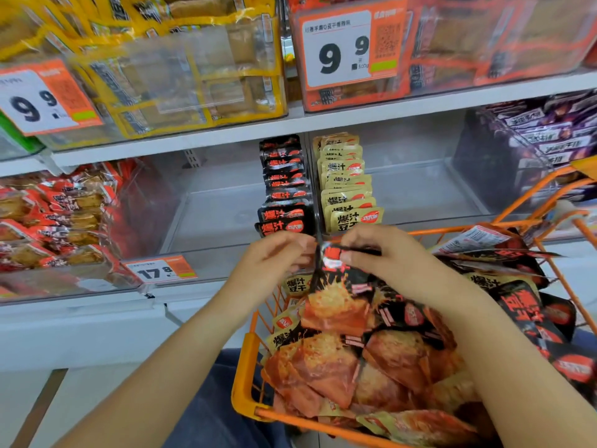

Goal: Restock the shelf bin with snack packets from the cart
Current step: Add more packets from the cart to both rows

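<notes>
1. Now both hands, left (274, 253) and right (381, 257), pinch a black packet (332, 257) above the cart (248, 376), before the bin (226, 218).
2. Loosely pinched, it may slip, or topple the standing black row (284, 189).

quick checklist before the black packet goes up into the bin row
1. Packet held: ok, the right hand pinches the black packet at its top edge.
2. Left hand's grip on the packet: cannot tell, its fingertips are hidden.
3. Target row: ok, the black packet row stands right above the hands.
4. Room at the row's front: cannot tell, the hands cover it.
5. Colour match: ok, the yellow packet row is the neighbouring one.
6. Cart supply: ok, plenty of packets left.
</notes>
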A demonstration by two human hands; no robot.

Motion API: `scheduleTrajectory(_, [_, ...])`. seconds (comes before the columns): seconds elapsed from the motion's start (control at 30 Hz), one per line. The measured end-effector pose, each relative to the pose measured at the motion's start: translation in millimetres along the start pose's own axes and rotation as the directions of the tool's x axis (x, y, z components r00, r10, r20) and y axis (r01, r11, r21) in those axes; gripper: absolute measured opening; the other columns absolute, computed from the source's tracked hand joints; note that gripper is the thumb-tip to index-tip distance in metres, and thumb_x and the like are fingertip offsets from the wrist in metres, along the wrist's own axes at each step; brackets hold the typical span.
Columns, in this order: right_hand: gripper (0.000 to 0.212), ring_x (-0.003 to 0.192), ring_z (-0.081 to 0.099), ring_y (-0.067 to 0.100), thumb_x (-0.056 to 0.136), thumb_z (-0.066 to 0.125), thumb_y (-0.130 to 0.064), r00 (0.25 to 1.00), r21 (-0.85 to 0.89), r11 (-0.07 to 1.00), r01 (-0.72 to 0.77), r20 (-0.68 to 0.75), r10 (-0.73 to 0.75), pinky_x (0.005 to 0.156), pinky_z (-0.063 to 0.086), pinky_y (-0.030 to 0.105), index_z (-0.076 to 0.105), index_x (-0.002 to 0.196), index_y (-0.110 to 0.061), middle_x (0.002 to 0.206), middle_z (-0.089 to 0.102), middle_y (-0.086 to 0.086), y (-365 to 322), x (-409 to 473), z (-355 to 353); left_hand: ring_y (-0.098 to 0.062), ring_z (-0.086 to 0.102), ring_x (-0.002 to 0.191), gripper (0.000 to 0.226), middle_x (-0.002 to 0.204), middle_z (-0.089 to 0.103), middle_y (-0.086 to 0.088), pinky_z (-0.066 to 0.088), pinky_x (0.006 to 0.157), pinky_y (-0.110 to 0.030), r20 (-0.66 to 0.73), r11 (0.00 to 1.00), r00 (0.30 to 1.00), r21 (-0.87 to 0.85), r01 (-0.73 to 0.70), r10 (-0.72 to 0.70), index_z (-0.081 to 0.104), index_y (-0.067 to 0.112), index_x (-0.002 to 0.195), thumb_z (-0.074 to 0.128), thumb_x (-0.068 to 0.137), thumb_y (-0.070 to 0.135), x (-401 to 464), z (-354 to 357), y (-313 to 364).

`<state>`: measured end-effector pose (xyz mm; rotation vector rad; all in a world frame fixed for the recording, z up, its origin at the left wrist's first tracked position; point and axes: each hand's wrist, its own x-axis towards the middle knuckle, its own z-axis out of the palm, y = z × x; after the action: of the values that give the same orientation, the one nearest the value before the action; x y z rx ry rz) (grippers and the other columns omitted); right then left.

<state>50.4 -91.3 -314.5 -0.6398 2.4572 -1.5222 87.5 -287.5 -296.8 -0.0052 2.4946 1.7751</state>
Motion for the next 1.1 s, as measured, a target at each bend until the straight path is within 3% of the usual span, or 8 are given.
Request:
scheduleTrajectory(0.13, [0.015,0.080,0.061,-0.004,0.086,0.069,-0.013,0.992,0.128,0.991,0.049,-0.124,-0.033,0.076,0.043,0.012,0.065,0.080,-0.026,0.078,0.068,-0.017,-5.5,1.0,5.3,-0.015,0.069,0.081,0.029,0.094,0.072,-0.005,0.054,0.069,-0.019,0.092,0.985,0.986,-0.096,0.145,-0.136,0.066,0.020,0.105,0.044,0.097,0.039,-1.4,5.0,10.3])
scheduleTrajectory(0.33, [0.016,0.075,0.065,-0.003,0.083,0.071,-0.013,0.984,0.285,0.958,0.026,-0.177,0.025,0.068,0.048,0.011,0.070,0.083,-0.029,0.078,0.072,-0.013,-8.1,0.5,6.9,-0.016,0.068,0.089,0.033,0.096,0.074,0.000,0.050,0.075,-0.036,0.253,0.991,0.958,0.016,0.133,-0.133,0.068,0.025,0.107,0.073,0.077,0.036,-2.1,-0.1,1.1])
scheduleTrajectory(0.47, [0.010,0.079,0.065,0.008,0.084,0.067,-0.033,0.959,0.250,0.968,0.014,-0.276,0.058,0.064,0.051,0.023,0.067,0.094,-0.035,0.080,0.068,-0.006,-9.3,0.0,6.2,-0.019,0.068,0.076,0.023,0.087,0.074,-0.008,0.053,0.073,-0.038,-0.013,0.988,1.000,-0.155,-0.026,0.024,0.067,0.011,0.099,0.072,0.077,0.013,5.4,-15.7,4.2])
scheduleTrajectory(0.57, [0.008,0.076,0.067,0.011,0.087,0.062,-0.037,0.951,0.251,0.968,0.012,-0.303,0.067,0.064,0.052,0.026,0.068,0.092,-0.035,0.083,0.070,-0.001,-10.6,0.7,5.8,-0.014,0.065,0.072,0.016,0.079,0.072,0.002,0.052,0.071,-0.032,-0.295,0.951,0.947,-0.232,-0.203,0.130,0.064,0.012,0.096,0.064,0.084,0.001,23.4,-46.3,5.2])
scheduleTrajectory(0.67, [0.007,0.069,0.067,0.008,0.089,0.061,-0.034,0.957,0.249,0.969,0.005,-0.283,0.068,0.063,0.051,0.024,0.067,0.092,-0.033,0.084,0.071,0.000,-13.0,-0.1,8.4,-0.005,0.064,0.076,0.023,0.079,0.071,0.009,0.052,0.072,-0.023,-0.354,0.960,0.921,-0.160,-0.231,0.163,0.063,0.012,0.099,0.057,0.087,-0.007,38.4,-53.6,0.9])
scheduleTrajectory(0.8, [0.006,0.061,0.065,0.006,0.090,0.060,-0.029,0.968,0.203,0.979,-0.006,-0.246,0.056,0.064,0.053,0.025,0.066,0.089,-0.032,0.077,0.071,-0.001,-13.1,-3.2,10.9,-0.015,0.061,0.089,0.025,0.093,0.066,0.000,0.049,0.085,-0.031,-0.330,0.992,0.940,0.121,-0.043,0.081,0.061,0.011,0.097,0.071,0.078,-0.002,54.0,-40.1,-28.3])
scheduleTrajectory(0.97, [0.006,0.062,0.066,0.006,0.091,0.060,-0.031,0.973,0.177,0.984,-0.023,-0.224,0.063,0.064,0.051,0.022,0.066,0.090,-0.033,0.077,0.070,-0.004,-9.7,-1.9,10.2,-0.009,0.049,0.094,0.052,0.106,0.054,0.006,0.039,0.076,-0.020,-0.353,0.874,0.886,0.474,-0.109,0.302,0.053,0.021,0.119,0.078,0.075,0.012,52.2,-43.3,-35.7])
scheduleTrajectory(1.1, [0.009,0.063,0.066,0.005,0.091,0.060,-0.030,0.974,0.151,0.988,-0.018,-0.219,0.051,0.067,0.053,0.022,0.065,0.087,-0.036,0.077,0.070,-0.003,-9.4,-1.5,10.6,-0.022,0.059,0.090,0.028,0.103,0.062,-0.004,0.051,0.081,-0.033,-0.209,0.694,0.875,0.697,-0.180,0.437,0.067,0.011,0.110,0.071,0.082,0.012,53.8,-38.2,-33.4])
